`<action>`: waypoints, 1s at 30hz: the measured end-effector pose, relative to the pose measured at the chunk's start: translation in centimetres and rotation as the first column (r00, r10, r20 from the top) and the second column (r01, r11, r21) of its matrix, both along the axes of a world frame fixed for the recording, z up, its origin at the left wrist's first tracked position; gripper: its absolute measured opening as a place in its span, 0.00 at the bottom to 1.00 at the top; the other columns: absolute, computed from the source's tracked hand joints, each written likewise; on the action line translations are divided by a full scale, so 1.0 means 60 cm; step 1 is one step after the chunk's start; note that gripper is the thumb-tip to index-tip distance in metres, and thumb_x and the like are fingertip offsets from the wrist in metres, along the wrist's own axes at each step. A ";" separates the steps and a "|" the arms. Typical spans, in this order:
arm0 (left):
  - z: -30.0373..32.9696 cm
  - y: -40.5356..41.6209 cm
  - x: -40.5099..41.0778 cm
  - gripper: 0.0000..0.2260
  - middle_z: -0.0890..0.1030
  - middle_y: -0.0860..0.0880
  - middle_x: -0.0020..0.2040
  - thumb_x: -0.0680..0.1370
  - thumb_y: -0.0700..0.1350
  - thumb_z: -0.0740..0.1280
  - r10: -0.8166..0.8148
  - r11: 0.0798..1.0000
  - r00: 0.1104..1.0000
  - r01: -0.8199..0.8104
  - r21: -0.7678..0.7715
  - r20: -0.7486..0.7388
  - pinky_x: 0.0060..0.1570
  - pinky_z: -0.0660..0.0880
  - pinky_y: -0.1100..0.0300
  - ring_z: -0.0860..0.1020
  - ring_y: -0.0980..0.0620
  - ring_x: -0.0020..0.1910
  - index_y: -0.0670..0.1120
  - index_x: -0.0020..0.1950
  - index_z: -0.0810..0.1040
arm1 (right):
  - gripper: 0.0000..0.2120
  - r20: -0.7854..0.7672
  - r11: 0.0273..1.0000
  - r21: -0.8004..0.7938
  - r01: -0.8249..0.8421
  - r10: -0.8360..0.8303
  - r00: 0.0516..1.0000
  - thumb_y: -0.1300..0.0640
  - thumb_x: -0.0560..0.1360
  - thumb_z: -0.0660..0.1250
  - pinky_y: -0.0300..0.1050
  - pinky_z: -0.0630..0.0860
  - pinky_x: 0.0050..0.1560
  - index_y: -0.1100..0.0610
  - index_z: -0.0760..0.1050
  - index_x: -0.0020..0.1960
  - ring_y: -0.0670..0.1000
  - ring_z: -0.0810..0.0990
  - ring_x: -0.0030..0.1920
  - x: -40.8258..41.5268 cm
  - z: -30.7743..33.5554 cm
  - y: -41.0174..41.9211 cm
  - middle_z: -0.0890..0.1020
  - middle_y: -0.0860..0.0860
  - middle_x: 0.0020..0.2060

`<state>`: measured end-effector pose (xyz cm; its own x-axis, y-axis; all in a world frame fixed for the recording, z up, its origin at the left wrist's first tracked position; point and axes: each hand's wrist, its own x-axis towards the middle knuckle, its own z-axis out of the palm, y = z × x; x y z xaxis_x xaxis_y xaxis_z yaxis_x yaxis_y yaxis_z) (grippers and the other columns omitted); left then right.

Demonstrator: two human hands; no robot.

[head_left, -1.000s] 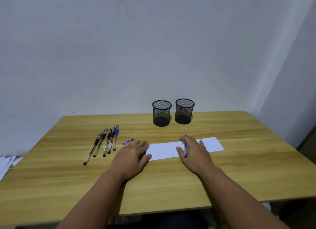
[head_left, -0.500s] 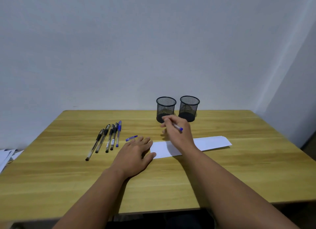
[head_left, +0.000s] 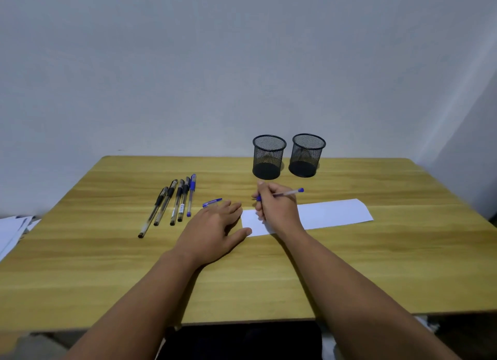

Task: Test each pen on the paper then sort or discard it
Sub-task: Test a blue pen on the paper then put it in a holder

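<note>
right hand [head_left: 278,209] grips blue pen [head_left: 287,193] | pen nearly level, cap-end right | left hand [head_left: 215,230] flat, fingers relaxed, beside paper [head_left: 333,214]

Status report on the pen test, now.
Right hand grips blue pen over paper. Left hand flat at paper's edge. Both mesh cups unobstructed.

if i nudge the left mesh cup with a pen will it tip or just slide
The left mesh cup looks light: open wire mesh, nothing visible inside, so it would probably slide on the smooth table. A push near its rim might tip it, being taller than wide.
</note>
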<state>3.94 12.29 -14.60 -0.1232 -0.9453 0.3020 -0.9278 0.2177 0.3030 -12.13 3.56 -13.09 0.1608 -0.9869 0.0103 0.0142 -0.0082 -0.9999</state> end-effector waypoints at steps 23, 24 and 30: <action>-0.009 -0.006 0.006 0.33 0.69 0.55 0.76 0.77 0.67 0.61 0.018 1.000 0.997 -0.017 0.020 -0.079 0.74 0.66 0.48 0.62 0.56 0.78 0.50 0.76 0.70 | 0.19 -0.222 0.987 -0.113 -0.114 0.087 0.971 0.57 0.80 0.72 0.44 0.76 0.29 0.57 0.72 0.32 0.51 0.78 0.27 0.010 -0.017 -0.011 0.79 0.59 0.28; -0.009 -0.006 0.005 0.33 0.69 0.55 0.76 0.77 0.67 0.61 0.018 1.000 0.997 -0.017 0.019 -0.079 0.74 0.66 0.48 0.62 0.56 0.78 0.50 0.76 0.70 | 0.18 -0.230 0.986 -0.119 -0.118 0.089 0.969 0.57 0.80 0.72 0.43 0.76 0.29 0.59 0.73 0.33 0.50 0.78 0.27 0.009 -0.016 -0.010 0.80 0.60 0.28; -0.009 -0.006 0.005 0.34 0.68 0.55 0.77 0.77 0.68 0.60 0.021 0.999 0.998 -0.019 0.027 -0.068 0.74 0.65 0.48 0.61 0.56 0.78 0.50 0.77 0.69 | 0.18 -0.276 0.978 -0.151 -0.141 0.095 0.956 0.55 0.80 0.73 0.45 0.77 0.30 0.68 0.75 0.39 0.52 0.78 0.27 0.009 -0.015 -0.009 0.82 0.65 0.32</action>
<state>4.24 11.95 -15.14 -0.0846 -0.9552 0.2837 -0.9089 0.1906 0.3709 -11.62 3.01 -14.01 0.2956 -0.9484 0.1143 -0.2414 -0.1900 -0.9517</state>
